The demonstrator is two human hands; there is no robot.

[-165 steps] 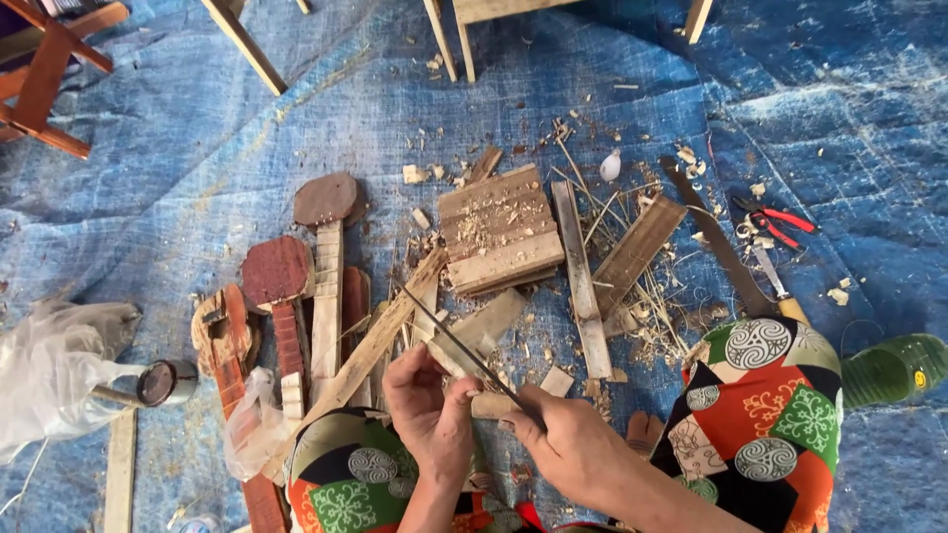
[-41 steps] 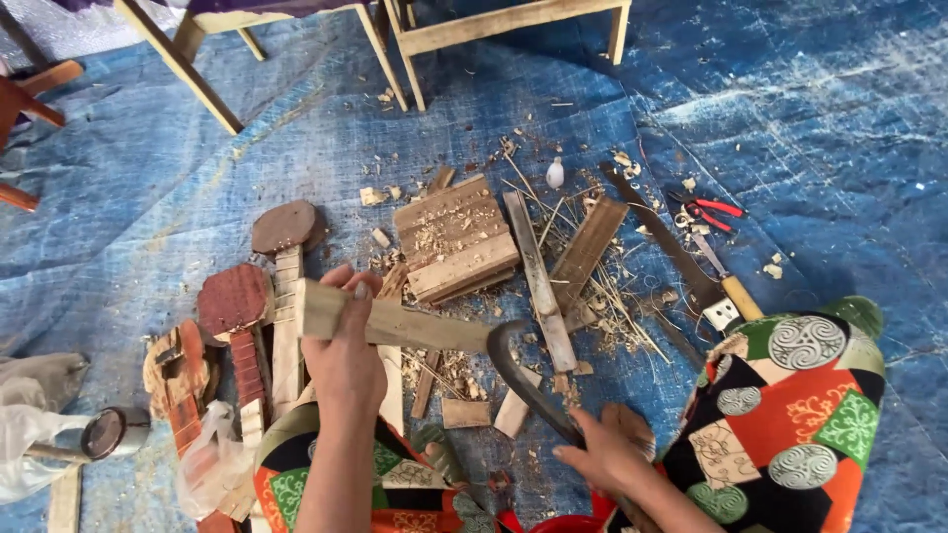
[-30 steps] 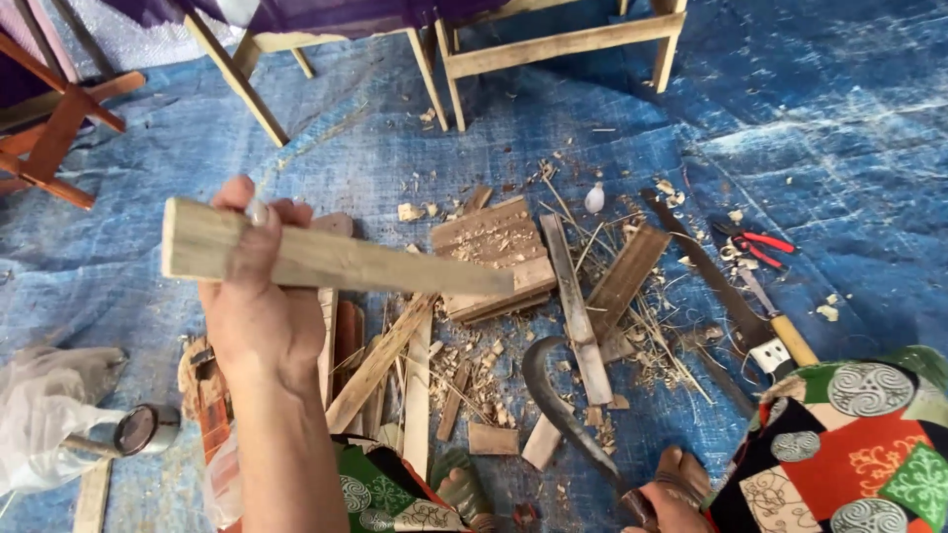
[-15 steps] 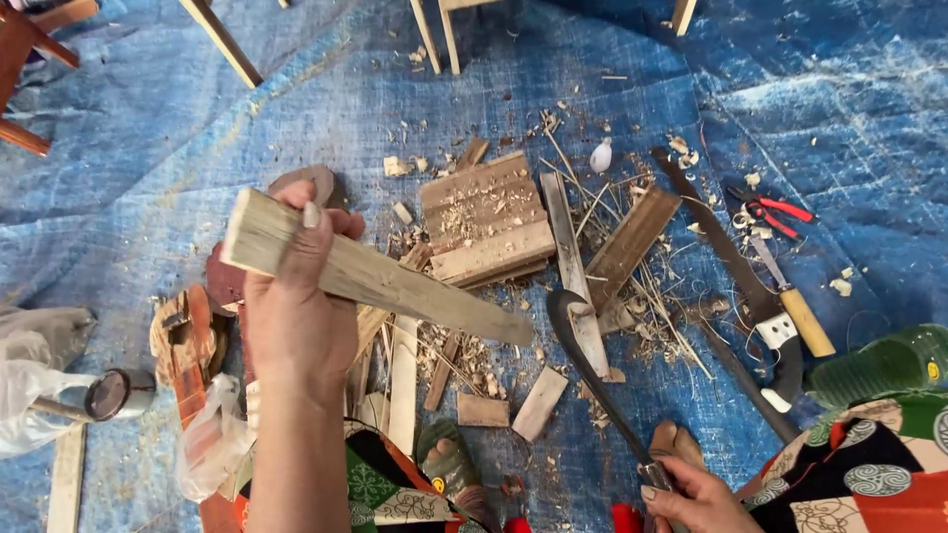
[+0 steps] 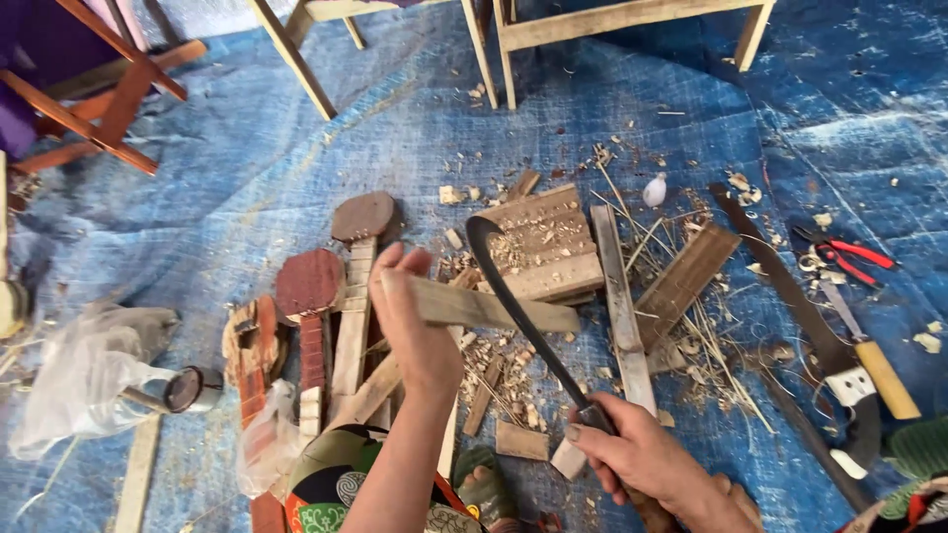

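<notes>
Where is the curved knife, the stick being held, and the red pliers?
curved knife (image 5: 513,306), head view, middle of the dark blade.
wooden stick (image 5: 494,308), head view, flat face right of the fingers.
red pliers (image 5: 857,255), head view, on a red handle.

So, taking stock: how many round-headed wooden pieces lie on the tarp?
2: a brown-headed piece just beyond the left hand, a red-headed piece left of it. More may be hidden.
</notes>
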